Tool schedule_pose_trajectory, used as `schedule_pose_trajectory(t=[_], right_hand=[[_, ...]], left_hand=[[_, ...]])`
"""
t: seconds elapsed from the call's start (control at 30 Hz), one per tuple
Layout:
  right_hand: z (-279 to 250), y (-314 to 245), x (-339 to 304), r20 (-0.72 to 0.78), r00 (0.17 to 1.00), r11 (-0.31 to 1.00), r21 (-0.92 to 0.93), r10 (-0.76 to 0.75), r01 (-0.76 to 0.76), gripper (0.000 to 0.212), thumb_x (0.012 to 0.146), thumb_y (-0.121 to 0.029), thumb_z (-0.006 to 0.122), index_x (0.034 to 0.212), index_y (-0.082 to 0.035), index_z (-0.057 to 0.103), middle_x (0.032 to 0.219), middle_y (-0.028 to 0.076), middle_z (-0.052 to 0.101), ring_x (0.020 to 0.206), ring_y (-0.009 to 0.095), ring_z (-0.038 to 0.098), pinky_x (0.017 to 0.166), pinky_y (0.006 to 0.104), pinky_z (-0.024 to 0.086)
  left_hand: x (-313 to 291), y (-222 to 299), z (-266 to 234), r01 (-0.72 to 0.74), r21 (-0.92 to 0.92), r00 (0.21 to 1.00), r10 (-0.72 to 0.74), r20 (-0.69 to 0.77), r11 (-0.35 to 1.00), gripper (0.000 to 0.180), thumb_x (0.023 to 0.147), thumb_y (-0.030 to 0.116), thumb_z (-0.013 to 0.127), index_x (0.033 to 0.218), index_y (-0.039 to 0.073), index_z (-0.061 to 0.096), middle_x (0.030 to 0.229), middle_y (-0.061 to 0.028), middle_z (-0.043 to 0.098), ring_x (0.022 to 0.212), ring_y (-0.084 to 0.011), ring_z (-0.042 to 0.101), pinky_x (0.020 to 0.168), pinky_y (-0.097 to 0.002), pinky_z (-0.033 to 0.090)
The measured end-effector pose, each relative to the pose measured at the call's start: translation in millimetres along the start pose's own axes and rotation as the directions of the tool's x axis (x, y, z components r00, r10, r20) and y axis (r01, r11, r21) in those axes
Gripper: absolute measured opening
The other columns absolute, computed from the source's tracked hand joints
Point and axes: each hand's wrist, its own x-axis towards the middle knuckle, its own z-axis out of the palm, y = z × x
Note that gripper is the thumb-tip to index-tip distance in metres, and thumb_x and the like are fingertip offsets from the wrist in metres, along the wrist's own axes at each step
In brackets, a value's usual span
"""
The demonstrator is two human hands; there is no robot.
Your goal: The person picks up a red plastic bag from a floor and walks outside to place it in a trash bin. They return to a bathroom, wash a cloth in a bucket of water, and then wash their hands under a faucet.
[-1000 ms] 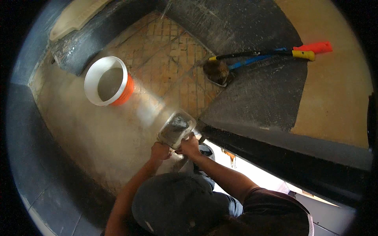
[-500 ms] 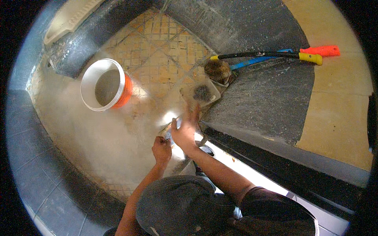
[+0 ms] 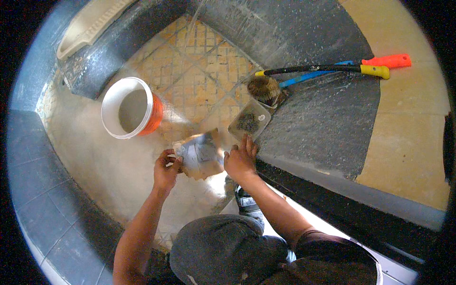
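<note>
My left hand (image 3: pixel 166 170) pinches the left edge of a torn brown piece of cardboard (image 3: pixel 202 156) with a pale printed face. The piece is spread out flat above the wet floor. To its right is my right hand (image 3: pixel 241 163), fingers stretched forward and apart. Its fingertips reach the near edge of a clear plastic container (image 3: pixel 233 129); I cannot tell whether they touch it. A dark wiry scouring pad (image 3: pixel 248 122) lies inside the container. Just beyond it is a round bristle brush head (image 3: pixel 262 89).
A white and orange bucket (image 3: pixel 156 114) with greyish liquid stands at the left. Across the dark ledge (image 3: pixel 313 128) lie a black hose-like tool with yellow ends (image 3: pixel 323 68), a blue handle (image 3: pixel 306 78) and an orange handle (image 3: pixel 389 61). Tiled walls (image 3: pixel 47 190) curve round the left.
My hands have moved apart. The left went left with the cardboard, which is now spread open to view. My right hand has moved right, off the cardboard and towards the container.
</note>
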Motion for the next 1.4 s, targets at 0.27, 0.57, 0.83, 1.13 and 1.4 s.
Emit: schedule_pose_trajectory(t=[0.27, 0.57, 0.83, 1.13, 1.4], right_hand=[[-95.5, 1.8, -94.3, -0.134, 0.989, 0.807, 0.577, -0.060, 0.127, 0.045, 0.091, -0.021, 0.066, 0.130, -0.002, 0.053, 0.153, 0.029, 0.030, 0.138, 0.049, 0.034, 0.114, 0.0537, 0.030], [-120.8, -74.7, 5.4, -0.356, 0.931, 0.467, 0.812, -0.079, 0.350, 0.067, 0.089, -0.031, 0.074, 0.140, -0.002, 0.042, 0.128, 0.027, 0.054, 0.120, 0.041, 0.056, 0.097, 0.0511, 0.048], [-106.5, -212.6, 79.1, -0.463, 0.580, 0.672, -0.045, -0.670, 0.740, 0.061, 0.085, -0.044, 0.072, 0.132, -0.007, 0.058, 0.142, 0.024, 0.049, 0.141, 0.037, 0.038, 0.114, 0.0677, 0.018], [-130.5, -214.9, 56.9, 0.088, 0.347, 0.295, -0.358, -0.934, 0.886, 0.026, 0.090, -0.021, 0.064, 0.110, -0.006, 0.068, 0.118, 0.010, 0.062, 0.127, 0.031, 0.049, 0.111, 0.0749, 0.016], [-168.7, -283.2, -33.9, 0.474, 0.373, 0.393, -0.059, -0.798, 0.917, 0.059, 0.086, -0.045, 0.068, 0.130, -0.005, 0.058, 0.130, 0.019, 0.060, 0.131, 0.036, 0.048, 0.107, 0.0697, 0.029]], left_hand=[[3.9, 12.9, 95.9, -0.209, -0.203, 0.976, 0.190, -0.106, 0.957, 0.042, 0.091, 0.005, 0.070, 0.128, 0.005, 0.049, 0.093, -0.0110, 0.065, 0.076, -0.0208, 0.069, 0.068, -0.0348, 0.061], [11.5, 7.3, 125.3, -0.272, 0.380, 0.924, 0.350, -0.156, 0.884, 0.063, 0.082, 0.041, 0.077, 0.126, -0.002, 0.060, 0.106, -0.0250, 0.072, 0.098, -0.0395, 0.071, 0.086, -0.0420, 0.056], [-62.5, 42.6, -54.8, 0.013, 0.771, 0.994, -0.089, 0.057, 0.636, 0.055, 0.086, 0.038, 0.075, 0.125, 0.001, 0.062, 0.107, -0.0197, 0.073, 0.097, -0.0346, 0.071, 0.088, -0.0417, 0.055], [-167.4, 47.6, -96.3, 0.202, 0.189, 0.976, -0.182, -0.121, 0.961, 0.051, 0.093, 0.042, 0.069, 0.129, 0.007, 0.061, 0.107, -0.0139, 0.073, 0.088, -0.0199, 0.070, 0.082, -0.0364, 0.055], [-310.4, 43.2, 6.3, 0.252, -0.133, 0.942, -0.274, -0.191, 0.959, 0.052, 0.097, 0.043, 0.065, 0.134, 0.008, 0.058, 0.112, -0.0158, 0.072, 0.096, -0.0211, 0.069, 0.087, -0.0347, 0.053]])
